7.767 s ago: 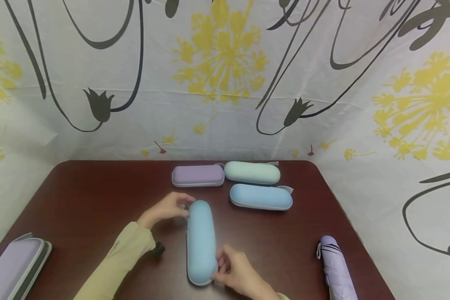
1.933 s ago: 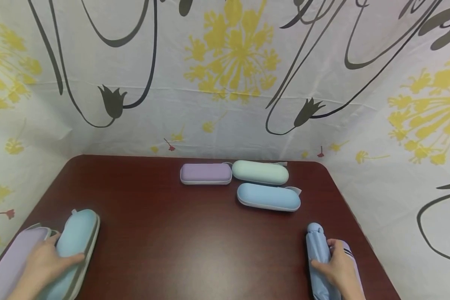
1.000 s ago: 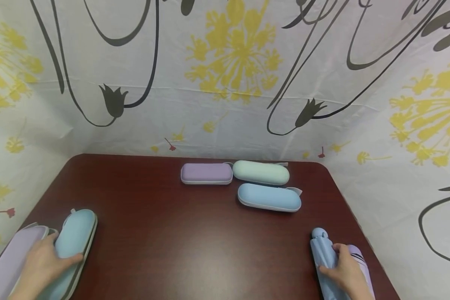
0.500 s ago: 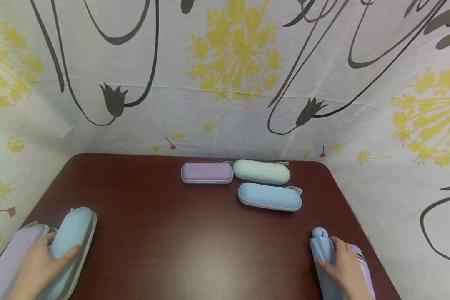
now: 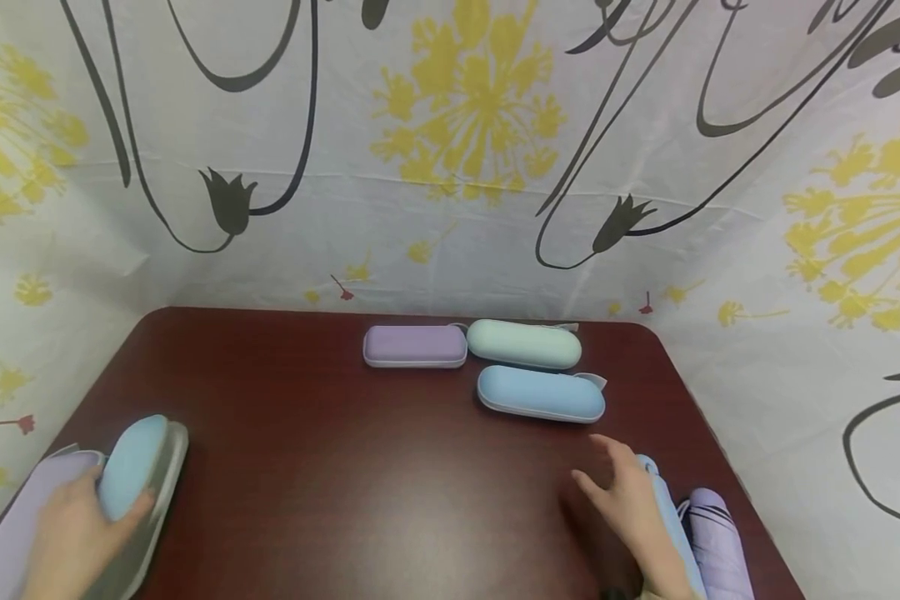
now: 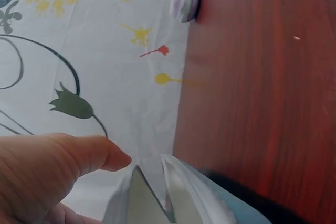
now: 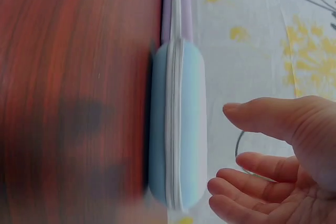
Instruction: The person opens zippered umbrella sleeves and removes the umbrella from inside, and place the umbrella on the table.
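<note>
At the left of the head view, my left hand (image 5: pixel 71 533) holds the lid of a light blue hard zip case (image 5: pixel 126 479). The lid is lifted off its grey-lined base. In the left wrist view the thumb (image 6: pixel 100 153) lies beside the parted rims of this case (image 6: pixel 184 198). My right hand (image 5: pixel 630 500) is in the air with relaxed, spread fingers, holding nothing. It is just short of a closed blue zip case (image 5: pixel 542 394). Partly hidden behind that arm lies a folded blue umbrella (image 5: pixel 677 521), next to a folded purple umbrella (image 5: pixel 718 537).
A purple zip case (image 5: pixel 415 347) and a mint green one (image 5: pixel 525 344) lie along the back edge of the dark red table (image 5: pixel 375 500). Left of my left hand is a larger purple case (image 5: pixel 33 508). A patterned cloth (image 5: pixel 420 208) hangs round the table.
Earlier, the light blue case was shut in mid-table. My right hand has let go of the blue umbrella and moved forward and left. My left hand has raised the case's lid.
</note>
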`<control>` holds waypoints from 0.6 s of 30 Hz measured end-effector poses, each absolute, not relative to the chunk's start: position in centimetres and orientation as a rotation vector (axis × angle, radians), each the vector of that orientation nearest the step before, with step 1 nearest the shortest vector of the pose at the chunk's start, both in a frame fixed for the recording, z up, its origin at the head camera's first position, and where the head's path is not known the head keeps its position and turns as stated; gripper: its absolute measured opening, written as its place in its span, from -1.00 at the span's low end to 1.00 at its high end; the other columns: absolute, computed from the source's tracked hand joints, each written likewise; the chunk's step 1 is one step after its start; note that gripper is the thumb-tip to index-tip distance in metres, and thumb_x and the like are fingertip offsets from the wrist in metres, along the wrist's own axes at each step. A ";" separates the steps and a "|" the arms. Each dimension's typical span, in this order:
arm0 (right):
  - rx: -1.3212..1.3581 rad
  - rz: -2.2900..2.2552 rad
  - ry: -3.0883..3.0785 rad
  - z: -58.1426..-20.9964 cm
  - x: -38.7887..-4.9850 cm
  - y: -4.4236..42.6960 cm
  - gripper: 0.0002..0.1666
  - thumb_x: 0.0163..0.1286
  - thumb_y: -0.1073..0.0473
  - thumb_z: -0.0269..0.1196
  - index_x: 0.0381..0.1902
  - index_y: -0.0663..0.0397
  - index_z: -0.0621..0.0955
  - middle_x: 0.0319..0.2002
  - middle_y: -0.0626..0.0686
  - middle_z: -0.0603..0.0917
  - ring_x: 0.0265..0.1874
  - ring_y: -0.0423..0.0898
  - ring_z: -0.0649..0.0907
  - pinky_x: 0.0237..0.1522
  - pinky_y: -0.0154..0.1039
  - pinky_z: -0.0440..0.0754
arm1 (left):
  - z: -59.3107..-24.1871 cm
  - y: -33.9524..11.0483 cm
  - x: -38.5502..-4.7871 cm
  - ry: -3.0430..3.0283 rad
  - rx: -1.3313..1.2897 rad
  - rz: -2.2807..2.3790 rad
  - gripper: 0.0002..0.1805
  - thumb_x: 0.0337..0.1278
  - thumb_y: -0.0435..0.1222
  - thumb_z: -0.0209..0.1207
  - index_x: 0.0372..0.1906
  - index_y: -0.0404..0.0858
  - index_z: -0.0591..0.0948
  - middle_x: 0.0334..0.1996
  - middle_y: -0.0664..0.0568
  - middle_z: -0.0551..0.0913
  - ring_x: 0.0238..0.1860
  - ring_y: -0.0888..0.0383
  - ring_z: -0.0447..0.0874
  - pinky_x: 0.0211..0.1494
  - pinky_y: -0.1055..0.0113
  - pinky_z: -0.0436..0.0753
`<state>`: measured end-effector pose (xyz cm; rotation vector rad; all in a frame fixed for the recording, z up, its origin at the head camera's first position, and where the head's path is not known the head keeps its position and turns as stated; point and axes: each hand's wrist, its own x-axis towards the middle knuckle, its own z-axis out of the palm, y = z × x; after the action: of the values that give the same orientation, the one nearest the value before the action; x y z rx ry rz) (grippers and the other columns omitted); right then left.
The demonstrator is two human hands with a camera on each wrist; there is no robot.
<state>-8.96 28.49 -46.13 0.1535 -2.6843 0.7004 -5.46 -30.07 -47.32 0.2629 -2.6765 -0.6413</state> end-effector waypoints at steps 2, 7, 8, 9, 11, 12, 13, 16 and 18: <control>0.184 0.713 -2.672 -46.2 -9.2 28.0 -0.37 -0.09 0.36 0.46 -0.02 0.38 0.50 -0.16 0.30 0.58 -0.22 0.19 0.59 -0.25 0.11 0.55 | -47.1 -29.3 -5.6 -2.599 0.253 -0.623 -0.30 -0.22 -0.24 0.25 -0.06 -0.76 0.34 -0.23 -0.66 0.35 -0.23 -0.55 0.29 -0.17 -0.28 0.26; 0.240 0.740 -2.654 -46.3 -9.9 26.8 -0.37 -0.10 0.38 0.46 -0.01 0.38 0.50 -0.15 0.27 0.58 -0.20 0.17 0.60 -0.24 0.07 0.57 | -46.4 -26.3 -7.1 -2.410 0.115 -0.684 -0.45 -0.27 -0.35 0.23 -0.11 -0.66 0.45 -0.21 -0.57 0.44 -0.18 -0.47 0.35 -0.13 -0.23 0.29; 0.247 0.742 -2.654 -46.3 -10.0 26.6 -0.36 -0.10 0.37 0.46 -0.01 0.38 0.50 -0.14 0.26 0.58 -0.19 0.16 0.60 -0.24 0.06 0.57 | -46.2 -25.6 -7.6 -2.405 0.083 -0.713 -0.48 -0.27 -0.38 0.24 -0.11 -0.64 0.47 -0.21 -0.55 0.46 -0.18 -0.44 0.37 -0.13 -0.22 0.30; 0.255 0.752 -2.651 -46.3 -10.1 26.4 -0.36 -0.10 0.38 0.46 0.00 0.38 0.50 -0.14 0.26 0.58 -0.19 0.15 0.60 -0.23 0.06 0.57 | -46.1 -25.0 -8.1 -2.410 0.049 -0.742 -0.49 -0.28 -0.42 0.25 -0.10 -0.63 0.47 -0.20 -0.54 0.47 -0.15 -0.43 0.38 -0.12 -0.23 0.32; 0.269 0.767 -2.645 -46.4 -10.3 25.9 -0.35 -0.11 0.38 0.46 0.00 0.38 0.49 -0.14 0.25 0.58 -0.19 0.15 0.60 -0.23 0.04 0.57 | -46.0 -23.7 -9.3 -2.430 -0.008 -0.781 -0.50 -0.30 -0.45 0.29 -0.10 -0.60 0.49 -0.19 -0.51 0.50 -0.12 -0.39 0.41 -0.11 -0.21 0.35; 0.276 0.774 -2.645 -46.4 -10.3 25.7 -0.35 -0.11 0.38 0.46 0.00 0.38 0.49 -0.14 0.25 0.58 -0.18 0.14 0.60 -0.23 0.04 0.58 | -46.0 -23.2 -9.7 -2.446 -0.036 -0.788 -0.49 -0.30 -0.46 0.31 -0.10 -0.59 0.50 -0.18 -0.50 0.50 -0.11 -0.38 0.42 -0.11 -0.22 0.36; 0.286 0.783 -2.644 -46.4 -10.4 25.5 -0.35 -0.11 0.38 0.46 0.00 0.38 0.49 -0.13 0.25 0.58 -0.18 0.14 0.60 -0.22 0.04 0.58 | -46.1 -22.7 -10.2 -2.468 -0.057 -0.800 -0.49 -0.29 -0.46 0.32 -0.09 -0.58 0.50 -0.16 -0.49 0.50 -0.09 -0.38 0.42 -0.11 -0.23 0.37; 0.308 0.818 -2.644 -46.5 -10.7 24.7 -0.36 -0.09 0.39 0.46 0.01 0.37 0.49 -0.11 0.24 0.57 -0.17 0.14 0.60 -0.21 0.03 0.57 | -46.2 -21.3 -11.4 -2.498 -0.117 -0.827 -0.49 -0.27 -0.45 0.34 -0.08 -0.57 0.51 -0.16 -0.47 0.52 -0.12 -0.36 0.47 -0.14 -0.20 0.43; 0.323 0.838 -2.642 -46.6 -10.9 24.3 -0.36 -0.08 0.40 0.45 0.01 0.36 0.49 -0.11 0.23 0.57 -0.16 0.14 0.60 -0.20 0.03 0.57 | -46.3 -20.5 -12.0 -2.505 -0.149 -0.861 -0.50 -0.24 -0.44 0.34 -0.07 -0.56 0.52 -0.16 -0.45 0.53 -0.15 -0.34 0.51 -0.19 -0.18 0.47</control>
<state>-10.88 24.26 -46.57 0.3227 -2.6418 0.8378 -12.01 -20.53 -46.33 -0.1491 -2.5047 -0.8612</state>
